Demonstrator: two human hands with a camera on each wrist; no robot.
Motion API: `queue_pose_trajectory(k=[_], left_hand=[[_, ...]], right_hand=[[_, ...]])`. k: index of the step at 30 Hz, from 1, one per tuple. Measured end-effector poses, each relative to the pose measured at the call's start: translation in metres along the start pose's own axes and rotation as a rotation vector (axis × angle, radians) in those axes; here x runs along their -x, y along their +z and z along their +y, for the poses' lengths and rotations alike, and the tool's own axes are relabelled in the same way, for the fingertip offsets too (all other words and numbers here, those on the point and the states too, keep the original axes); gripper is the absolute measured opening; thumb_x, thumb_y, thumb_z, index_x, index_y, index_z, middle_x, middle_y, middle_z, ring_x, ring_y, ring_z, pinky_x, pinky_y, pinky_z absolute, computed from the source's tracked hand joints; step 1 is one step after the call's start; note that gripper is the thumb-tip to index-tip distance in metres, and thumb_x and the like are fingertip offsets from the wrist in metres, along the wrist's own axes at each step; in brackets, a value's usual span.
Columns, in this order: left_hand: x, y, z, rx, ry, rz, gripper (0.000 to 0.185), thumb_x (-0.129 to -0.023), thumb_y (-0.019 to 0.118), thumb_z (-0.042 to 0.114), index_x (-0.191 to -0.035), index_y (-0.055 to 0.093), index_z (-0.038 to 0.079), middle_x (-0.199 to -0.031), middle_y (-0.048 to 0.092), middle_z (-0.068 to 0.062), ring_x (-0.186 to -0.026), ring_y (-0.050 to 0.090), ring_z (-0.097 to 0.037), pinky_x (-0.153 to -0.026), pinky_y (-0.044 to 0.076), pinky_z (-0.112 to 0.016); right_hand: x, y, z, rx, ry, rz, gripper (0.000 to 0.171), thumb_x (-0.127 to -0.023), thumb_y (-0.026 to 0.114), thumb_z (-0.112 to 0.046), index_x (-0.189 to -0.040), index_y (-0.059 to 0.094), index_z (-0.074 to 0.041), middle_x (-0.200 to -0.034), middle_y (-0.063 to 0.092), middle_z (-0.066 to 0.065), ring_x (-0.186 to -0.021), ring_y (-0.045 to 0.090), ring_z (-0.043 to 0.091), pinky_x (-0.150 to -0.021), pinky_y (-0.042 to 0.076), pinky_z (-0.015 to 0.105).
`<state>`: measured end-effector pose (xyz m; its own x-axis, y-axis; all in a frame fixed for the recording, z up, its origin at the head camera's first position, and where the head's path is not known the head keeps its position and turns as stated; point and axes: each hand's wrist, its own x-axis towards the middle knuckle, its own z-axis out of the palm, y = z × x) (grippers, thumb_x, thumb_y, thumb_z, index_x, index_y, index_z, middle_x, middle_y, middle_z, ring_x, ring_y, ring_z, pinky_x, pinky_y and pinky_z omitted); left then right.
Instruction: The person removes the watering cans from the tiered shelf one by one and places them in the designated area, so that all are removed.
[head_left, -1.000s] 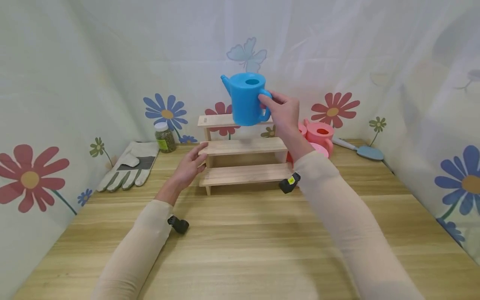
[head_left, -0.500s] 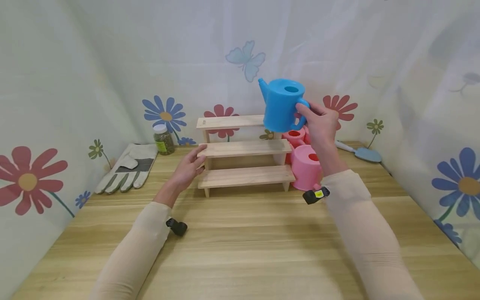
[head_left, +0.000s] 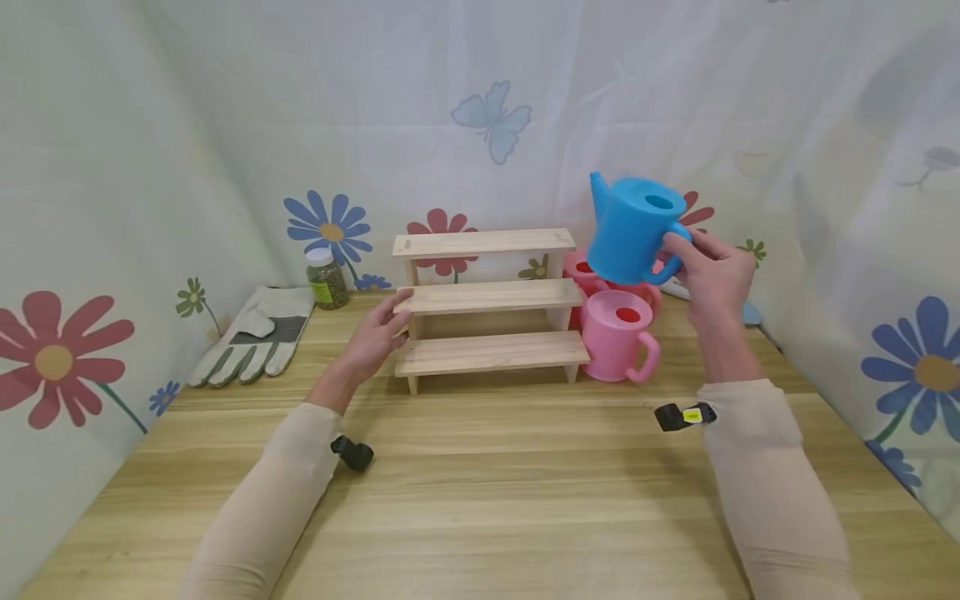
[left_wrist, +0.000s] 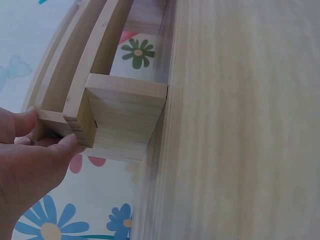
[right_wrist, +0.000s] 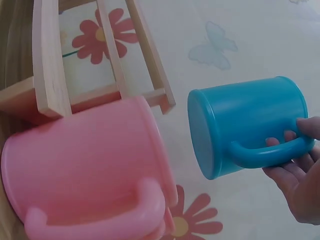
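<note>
Above the right end of a pale wooden tabletop (head_left: 480, 500), seen from the head camera, the right hand (head_left: 716, 279) is holding a blue toy watering can (head_left: 633, 229) in the air by its handle, fingers curled through the loop, spout pointing up and left, tilted slightly. It is hanging over a cluster of pink watering cans (head_left: 617, 333) standing just beside a three-step wooden shelf (head_left: 483, 296). The left hand (head_left: 372, 333) is resting against the shelf's left end, thumb on the middle step. A work glove (head_left: 255, 337) and a small jar (head_left: 327, 275) are lying well apart at the back left. From the left wrist camera, the left hand (left_wrist: 25, 170) is pinching the step's end between thumb and fingers (left_wrist: 20, 122). From the right wrist camera, fingers (right_wrist: 290, 170) are wrapping the blue can's (right_wrist: 245, 125) handle, with a pink can (right_wrist: 85, 170) close below. Risk, as a judgement: lowered here, the blue can could be knocking a pink one over, or slipping from a light handle grip.
</note>
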<state>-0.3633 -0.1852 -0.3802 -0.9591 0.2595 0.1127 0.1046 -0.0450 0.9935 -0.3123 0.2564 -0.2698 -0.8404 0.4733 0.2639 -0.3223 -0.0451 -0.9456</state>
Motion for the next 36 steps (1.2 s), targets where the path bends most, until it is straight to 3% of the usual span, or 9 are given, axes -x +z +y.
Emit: queue_pose_trajectory(k=[5, 10, 15, 20, 24, 29, 36], left_hand=[[-0.001, -0.003, -0.005, -0.016, 0.006, 0.008, 0.046, -0.097, 0.043, 0.017, -0.141, 0.032, 0.019, -0.145, 0.019, -0.002, -0.124, 0.028, -0.023, -0.101, 0.027, -0.047], [0.003, 0.004, 0.007, -0.008, -0.008, -0.007, 0.047, -0.097, 0.041, 0.014, -0.143, 0.028, 0.014, -0.147, 0.016, -0.008, -0.127, 0.023, -0.025, -0.102, 0.024, -0.047], [0.008, 0.008, 0.017, -0.008, -0.020, -0.010, 0.047, -0.098, 0.039, 0.012, -0.143, 0.028, 0.013, -0.147, 0.015, -0.010, -0.129, 0.021, -0.026, -0.102, 0.023, -0.047], [0.006, 0.006, 0.012, -0.008, -0.023, -0.007, 0.046, -0.098, 0.039, 0.013, -0.143, 0.028, 0.014, -0.148, 0.013, -0.009, -0.130, 0.019, -0.025, -0.102, 0.023, -0.048], [0.001, 0.001, 0.003, -0.019, -0.008, 0.003, 0.046, -0.097, 0.041, 0.015, -0.142, 0.030, 0.017, -0.146, 0.017, -0.008, -0.129, 0.022, -0.024, -0.102, 0.025, -0.046], [0.004, 0.003, 0.006, -0.011, -0.011, -0.009, 0.047, -0.098, 0.040, 0.014, -0.143, 0.028, 0.015, -0.147, 0.015, -0.008, -0.130, 0.020, -0.025, -0.102, 0.024, -0.047], [0.002, 0.002, 0.003, 0.000, -0.011, 0.006, 0.045, -0.097, 0.041, 0.015, -0.141, 0.031, 0.017, -0.146, 0.017, -0.005, -0.128, 0.023, -0.023, -0.102, 0.026, -0.046]], right_hand=[[-0.003, -0.014, 0.001, -0.020, 0.011, 0.002, 0.045, -0.064, 0.081, -0.030, -0.103, 0.070, -0.009, -0.095, 0.066, 0.009, -0.084, 0.065, 0.022, -0.079, 0.048, 0.033], [-0.006, -0.030, -0.005, -0.046, 0.077, 0.001, 0.047, -0.062, 0.083, -0.022, -0.101, 0.068, -0.001, -0.088, 0.066, 0.011, -0.079, 0.065, 0.025, -0.073, 0.049, 0.032], [-0.015, -0.051, -0.008, 0.116, 0.119, -0.071, 0.050, -0.063, 0.082, -0.025, -0.101, 0.064, 0.002, -0.087, 0.063, 0.007, -0.077, 0.066, 0.020, -0.072, 0.048, 0.030], [-0.025, -0.077, -0.007, 0.438, 0.138, -0.192, 0.052, -0.070, 0.076, -0.036, -0.102, 0.060, 0.002, -0.082, 0.064, -0.004, -0.075, 0.065, 0.012, -0.081, 0.046, 0.035], [-0.032, -0.095, -0.005, 0.581, 0.122, -0.337, 0.050, -0.079, 0.068, -0.039, -0.102, 0.060, 0.005, -0.080, 0.067, -0.007, -0.076, 0.063, 0.008, -0.082, 0.046, 0.040], [-0.040, -0.113, 0.002, 0.607, 0.144, -0.533, 0.045, -0.084, 0.064, -0.033, -0.100, 0.062, 0.009, -0.087, 0.069, 0.003, -0.086, 0.064, 0.020, -0.076, 0.050, 0.035], [-0.045, -0.129, 0.013, 0.522, 0.216, -0.691, 0.033, -0.085, 0.064, -0.018, -0.089, 0.058, 0.014, -0.093, 0.067, 0.014, -0.091, 0.062, 0.025, -0.077, 0.050, 0.040]])
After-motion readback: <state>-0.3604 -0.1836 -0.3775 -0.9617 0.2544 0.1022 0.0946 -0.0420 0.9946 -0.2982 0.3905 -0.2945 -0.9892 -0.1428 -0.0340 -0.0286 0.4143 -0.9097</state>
